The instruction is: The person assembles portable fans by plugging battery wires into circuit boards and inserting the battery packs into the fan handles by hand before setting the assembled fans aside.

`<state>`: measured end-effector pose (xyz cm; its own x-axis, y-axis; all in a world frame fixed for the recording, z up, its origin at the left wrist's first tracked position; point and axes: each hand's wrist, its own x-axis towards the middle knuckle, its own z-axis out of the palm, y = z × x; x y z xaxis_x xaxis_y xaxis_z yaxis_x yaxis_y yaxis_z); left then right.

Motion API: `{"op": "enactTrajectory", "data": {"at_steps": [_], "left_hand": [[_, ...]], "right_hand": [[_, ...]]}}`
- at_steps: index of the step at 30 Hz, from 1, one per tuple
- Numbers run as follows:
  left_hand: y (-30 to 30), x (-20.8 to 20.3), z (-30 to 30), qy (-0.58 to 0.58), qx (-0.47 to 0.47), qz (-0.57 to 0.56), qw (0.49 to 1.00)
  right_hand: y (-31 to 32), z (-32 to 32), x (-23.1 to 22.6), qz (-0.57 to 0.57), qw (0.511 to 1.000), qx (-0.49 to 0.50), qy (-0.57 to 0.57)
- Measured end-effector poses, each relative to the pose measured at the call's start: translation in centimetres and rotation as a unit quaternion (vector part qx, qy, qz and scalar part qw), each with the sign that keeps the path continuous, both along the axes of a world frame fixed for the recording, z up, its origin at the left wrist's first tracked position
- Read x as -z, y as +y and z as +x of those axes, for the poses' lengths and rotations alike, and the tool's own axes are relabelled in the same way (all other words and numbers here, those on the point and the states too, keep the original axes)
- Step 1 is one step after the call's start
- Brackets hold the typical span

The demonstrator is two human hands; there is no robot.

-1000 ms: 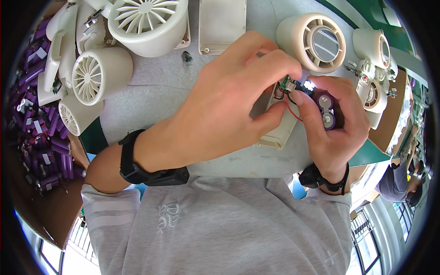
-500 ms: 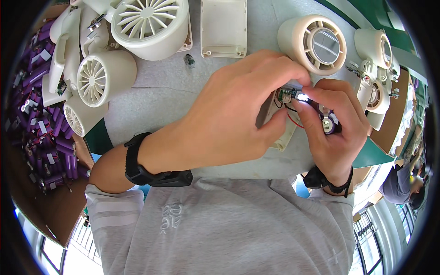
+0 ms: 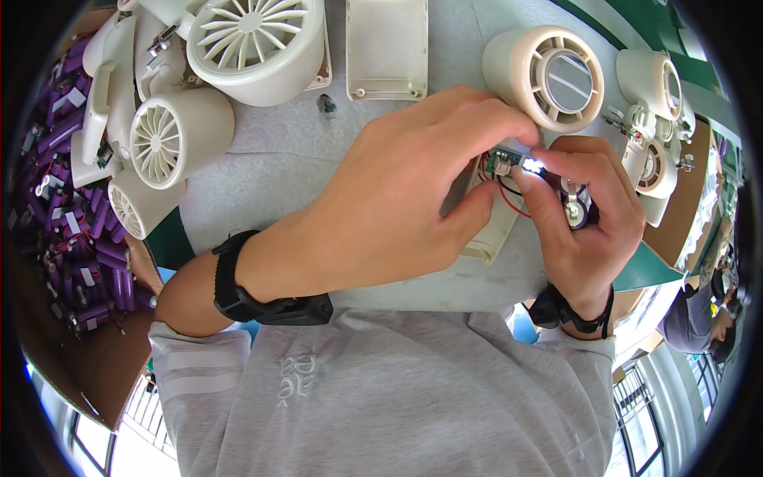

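A small green circuit board (image 3: 502,161) with a bright white light at its right end is pinched between the thumb and forefinger of my right hand (image 3: 592,207). Behind those fingers, purple battery cells (image 3: 579,211) show partly, and red and black wires run from the board. My left hand (image 3: 421,187) is curled over a cream plastic casing (image 3: 485,245), its thumb against the near part and its forefinger arching to the board's upper edge. Most of the casing is hidden under this hand. A round cream fan head (image 3: 544,75) lies just beyond both hands.
Cream fan units (image 3: 181,135) crowd the left side, beside a cardboard box (image 3: 95,366) of purple battery packs (image 3: 75,230). An open rectangular cream shell (image 3: 387,52) lies at the back. More fan parts (image 3: 652,119) and another box (image 3: 675,199) stand on the right.
The board and its light have shifted slightly right and turned, showing more of the board's face. My right hand moved a little with it; the left hand hardly moved.
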<state>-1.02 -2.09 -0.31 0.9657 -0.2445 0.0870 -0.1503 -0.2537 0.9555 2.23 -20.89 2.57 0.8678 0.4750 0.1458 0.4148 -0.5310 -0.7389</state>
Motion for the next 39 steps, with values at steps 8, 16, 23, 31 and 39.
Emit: {"op": "enactTrajectory", "data": {"at_steps": [8,16,23,31,39], "left_hand": [[-0.6,0.3,-0.1,-0.017,-0.029,0.004,0.999],[-1.3,0.6,-0.2,-0.023,-0.068,0.016,0.997],[-1.4,0.5,-0.3,-0.03,-0.085,0.02,0.996],[-1.4,0.7,-0.2,-0.032,-0.084,0.026,0.996],[-0.7,0.1,0.2,-0.06,-0.051,-0.049,0.996]], "right_hand": [[-0.2,0.4,0.6,0.009,0.998,-0.04,-0.041],[0.4,0.5,1.0,0.005,0.99,-0.053,-0.132],[0.6,0.2,0.7,-0.001,0.99,-0.025,-0.136],[0.7,-0.2,0.4,-0.033,0.991,-0.022,-0.124],[0.7,0.3,-0.1,-0.041,0.991,-0.01,-0.131]]}}
